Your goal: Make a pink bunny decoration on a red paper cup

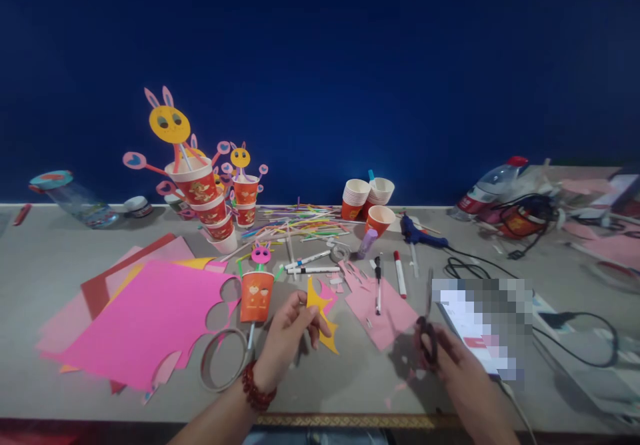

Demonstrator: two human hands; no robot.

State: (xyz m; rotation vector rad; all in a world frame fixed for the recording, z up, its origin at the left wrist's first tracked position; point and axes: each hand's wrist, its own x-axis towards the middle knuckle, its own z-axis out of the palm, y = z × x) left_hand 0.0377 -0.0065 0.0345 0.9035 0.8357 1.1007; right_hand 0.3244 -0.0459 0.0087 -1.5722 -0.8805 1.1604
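My left hand (295, 328), with a red bead bracelet at the wrist, pinches a yellow paper scrap (320, 318) with curved cutouts. A bit of pink paper (327, 293) shows behind the scrap. On the right, my right hand (445, 358) is closed round the handles of dark scissors (427, 338), whose blades point up and away from me. Just beyond my left hand stands a red paper cup (257, 296) with a pink rabbit-eared face on top. Between the hands lies light pink paper (383, 318) with a black-capped pen (379, 286) on it.
Coloured paper sheets (145, 311) and a tape roll (224, 359) lie left. Decorated cup figures (200, 188) stand behind, beside many thin sticks (300, 221). Cup stacks (354, 198), a blue glue gun (423, 235), cables, a bottle (493, 188) and a partly blurred phone (467, 331) are farther right.
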